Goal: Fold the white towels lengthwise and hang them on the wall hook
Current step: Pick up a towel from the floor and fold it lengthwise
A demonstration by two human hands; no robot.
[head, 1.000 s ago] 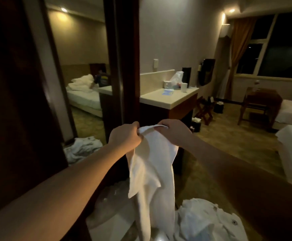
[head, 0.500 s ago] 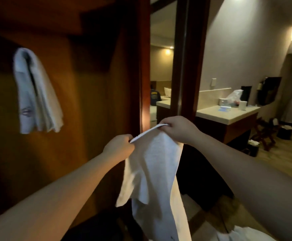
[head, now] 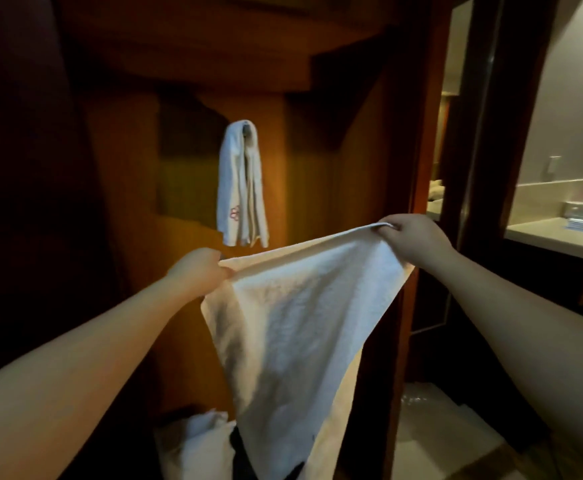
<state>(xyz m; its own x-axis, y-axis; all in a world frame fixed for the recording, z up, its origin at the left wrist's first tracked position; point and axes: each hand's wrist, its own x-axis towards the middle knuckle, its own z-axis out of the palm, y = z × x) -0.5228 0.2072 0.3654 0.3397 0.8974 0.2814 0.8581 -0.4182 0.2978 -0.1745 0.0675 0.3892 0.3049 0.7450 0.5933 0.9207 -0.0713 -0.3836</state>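
Observation:
I hold a white towel (head: 300, 327) stretched by its top edge in front of me. My left hand (head: 198, 268) pinches the left corner, and my right hand (head: 411, 237) grips the right corner, a bit higher. The rest of the towel hangs down in a tapering sheet. On the wooden wall (head: 335, 174) behind, a folded white towel (head: 241, 185) with a small red emblem hangs over a hook, which the towel hides. It is just above and behind my left hand.
More crumpled white linen (head: 196, 441) lies on the floor at the bottom. A dark door frame (head: 477, 133) stands at the right, with a pale counter (head: 560, 237) and its clutter beyond it. The left side is dark.
The view has swung left, bringing the hanging towel to the centre. My hands have moved apart, stretching the top edge of the held towel wide.

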